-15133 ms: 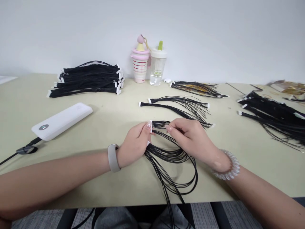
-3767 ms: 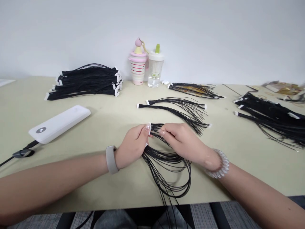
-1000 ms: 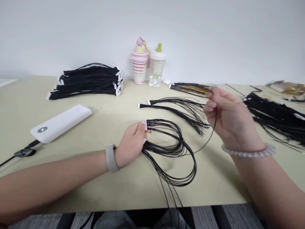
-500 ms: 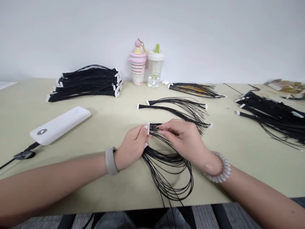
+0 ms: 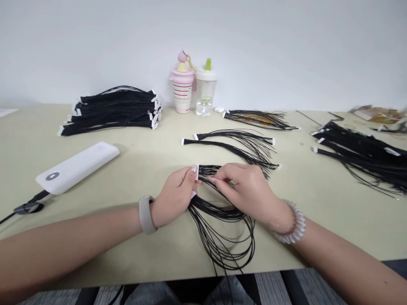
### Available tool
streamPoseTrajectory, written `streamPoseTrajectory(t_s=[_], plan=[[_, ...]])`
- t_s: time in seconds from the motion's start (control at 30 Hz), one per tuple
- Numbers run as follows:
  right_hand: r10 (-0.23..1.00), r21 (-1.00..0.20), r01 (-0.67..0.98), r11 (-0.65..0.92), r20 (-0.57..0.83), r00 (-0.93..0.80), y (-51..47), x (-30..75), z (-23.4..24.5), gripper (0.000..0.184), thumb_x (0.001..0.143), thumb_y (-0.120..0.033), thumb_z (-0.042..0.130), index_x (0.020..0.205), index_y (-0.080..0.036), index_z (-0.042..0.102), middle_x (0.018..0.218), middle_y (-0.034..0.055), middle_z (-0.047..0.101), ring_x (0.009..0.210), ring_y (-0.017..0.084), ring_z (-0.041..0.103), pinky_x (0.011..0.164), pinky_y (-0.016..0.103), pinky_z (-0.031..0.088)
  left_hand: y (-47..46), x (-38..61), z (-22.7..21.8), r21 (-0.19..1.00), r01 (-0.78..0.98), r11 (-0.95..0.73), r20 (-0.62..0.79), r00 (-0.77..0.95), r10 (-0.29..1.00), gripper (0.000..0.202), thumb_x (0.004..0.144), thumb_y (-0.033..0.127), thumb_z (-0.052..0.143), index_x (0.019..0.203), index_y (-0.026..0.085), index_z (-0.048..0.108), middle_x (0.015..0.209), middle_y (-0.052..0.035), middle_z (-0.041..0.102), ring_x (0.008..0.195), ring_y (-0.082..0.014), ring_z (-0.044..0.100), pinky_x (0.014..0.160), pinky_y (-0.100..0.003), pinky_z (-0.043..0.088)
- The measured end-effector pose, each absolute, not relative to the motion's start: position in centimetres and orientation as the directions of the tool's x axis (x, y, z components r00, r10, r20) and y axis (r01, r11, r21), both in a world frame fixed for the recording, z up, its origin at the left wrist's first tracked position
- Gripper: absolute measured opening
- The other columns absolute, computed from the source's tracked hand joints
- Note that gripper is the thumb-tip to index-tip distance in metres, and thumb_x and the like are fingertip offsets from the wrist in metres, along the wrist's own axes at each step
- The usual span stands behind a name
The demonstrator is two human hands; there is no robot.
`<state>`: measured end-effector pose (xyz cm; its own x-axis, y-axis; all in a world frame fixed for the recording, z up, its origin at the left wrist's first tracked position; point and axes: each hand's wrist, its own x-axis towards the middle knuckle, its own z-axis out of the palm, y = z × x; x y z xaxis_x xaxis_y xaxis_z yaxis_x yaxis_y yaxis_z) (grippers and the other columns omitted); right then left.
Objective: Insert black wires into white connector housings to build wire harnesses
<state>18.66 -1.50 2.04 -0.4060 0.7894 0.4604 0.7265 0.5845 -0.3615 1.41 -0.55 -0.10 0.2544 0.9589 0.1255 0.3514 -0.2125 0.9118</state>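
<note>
A wiring harness of thin black wires (image 5: 219, 209) with white connectors lies in front of me, its wires looped toward the table's front edge. My left hand (image 5: 176, 192) is closed on it, thumb pressed against one white connector (image 5: 197, 172) that stands upright. The other white connector (image 5: 193, 194) shows below those fingers. Just right of the upright connector, my right hand (image 5: 246, 188) pinches with thumb and forefinger among the wires. The pinched wire itself is too small to make out clearly. Several loose wire ends hang over the front edge.
Two more harnesses (image 5: 229, 146) lie behind my hands, another (image 5: 260, 120) farther back. A harness stack (image 5: 114, 111) sits back left, a pile (image 5: 362, 154) at right. A white power bank (image 5: 78, 167) lies left. A pink-lidded cup (image 5: 182, 93) and a clear cup (image 5: 206, 93) stand by the wall.
My right hand's fingertips have moved slightly down along the upright connector's wires, still pinching. My left hand keeps its hold. The whole view has shifted slightly.
</note>
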Motion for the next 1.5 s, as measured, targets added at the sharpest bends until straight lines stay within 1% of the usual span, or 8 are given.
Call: streamPoseTrajectory(t_s=[0.2,0.43,0.73,0.97,1.13,1.23,1.4,1.5], plan=[[0.736,-0.249,0.734,0.631,0.491,-0.466,-1.4,18.7,1.7,0.019,0.085,-0.021,0.046,0.073,-0.013,0.06,0.066,0.0018,0.059,0.06,0.008,0.051,0.057,0.021,0.036,-0.6,1.5,0.0,0.915,0.35,-0.204,0.112,0.264,0.958,0.043,0.089,0.04,0.029,0.055,0.016,0.04,0.054,0.002,0.044,0.053,-0.0092,0.041,0.056,-0.023,0.034],[0.553,0.141,0.698,0.702,0.511,-0.659,-1.5,18.9,1.3,0.024,0.085,-0.012,0.04,0.064,-0.015,0.05,0.062,0.0014,0.05,0.059,0.01,0.042,0.058,0.026,0.032,-0.5,1.4,-0.2,0.912,0.355,-0.203,0.107,0.272,0.956,0.044,0.088,0.045,0.03,0.056,0.016,0.042,0.054,0.0018,0.046,0.052,-0.0097,0.043,0.055,-0.023,0.035],[0.506,0.131,0.633,0.763,0.488,-0.711,-1.2,18.9,0.7,0.025,0.088,-0.016,0.037,0.068,-0.015,0.051,0.061,0.0003,0.049,0.056,0.01,0.038,0.055,0.026,0.029,-0.5,1.3,-0.3,0.88,0.39,-0.271,0.129,0.354,0.926,0.046,0.089,0.042,0.026,0.055,0.016,0.043,0.052,0.0011,0.047,0.053,-0.0099,0.044,0.055,-0.023,0.035],[0.608,0.048,0.688,0.724,0.425,-0.67,-1.2,18.9,1.0,0.02,0.086,-0.013,0.039,0.071,-0.015,0.053,0.066,0.0008,0.052,0.061,0.009,0.043,0.06,0.024,0.033,-0.4,1.3,-0.5,0.899,0.359,-0.251,0.113,0.364,0.925,0.044,0.089,0.042,0.027,0.058,0.016,0.043,0.056,0.0011,0.048,0.054,-0.0097,0.044,0.055,-0.022,0.036],[0.663,-0.049,0.733,0.678,0.47,-0.583,-1.1,19.5,2.3,0.021,0.085,-0.032,0.047,0.072,-0.015,0.052,0.074,0.004,0.051,0.068,0.011,0.044,0.06,0.023,0.035,-0.5,1.4,-0.1,0.907,0.362,-0.213,0.096,0.316,0.944,0.041,0.088,0.043,0.03,0.059,0.016,0.044,0.056,0.0011,0.047,0.054,-0.011,0.044,0.054,-0.023,0.035],[0.708,-0.201,0.727,0.657,0.496,-0.503,-1.7,19.9,3.6,0.031,0.078,-0.038,0.056,0.061,-0.015,0.045,0.065,0.0007,0.046,0.059,0.009,0.039,0.054,0.021,0.031,-0.4,1.4,-0.2,0.929,0.335,-0.159,0.077,0.244,0.967,0.041,0.087,0.046,0.032,0.06,0.017,0.044,0.055,0.0016,0.047,0.051,-0.0102,0.042,0.051,-0.023,0.034],[0.752,-0.549,0.644,0.533,-0.042,-0.658,-3.5,19.5,4.3,0.043,0.084,-0.034,0.047,0.049,-0.014,0.034,0.047,-0.0059,0.023,0.045,0.004,0.019,0.04,0.018,0.018,-0.1,1.5,-0.3,0.947,0.299,-0.117,0.072,0.159,0.985,0.041,0.087,0.045,0.032,0.059,0.017,0.043,0.052,0.0024,0.045,0.049,-0.0098,0.04,0.051,-0.023,0.035],[0.765,-0.603,0.657,0.452,-0.117,-0.633,-3.8,18.3,3.0,0.039,0.087,-0.032,0.039,0.053,-0.014,0.041,0.048,-0.0053,0.032,0.045,0.004,0.022,0.04,0.018,0.018,-0.1,1.6,-0.1,0.941,0.315,-0.125,0.084,0.141,0.986,0.043,0.088,0.043,0.031,0.056,0.017,0.041,0.052,0.002,0.045,0.05,-0.0098,0.042,0.053,-0.023,0.036]])
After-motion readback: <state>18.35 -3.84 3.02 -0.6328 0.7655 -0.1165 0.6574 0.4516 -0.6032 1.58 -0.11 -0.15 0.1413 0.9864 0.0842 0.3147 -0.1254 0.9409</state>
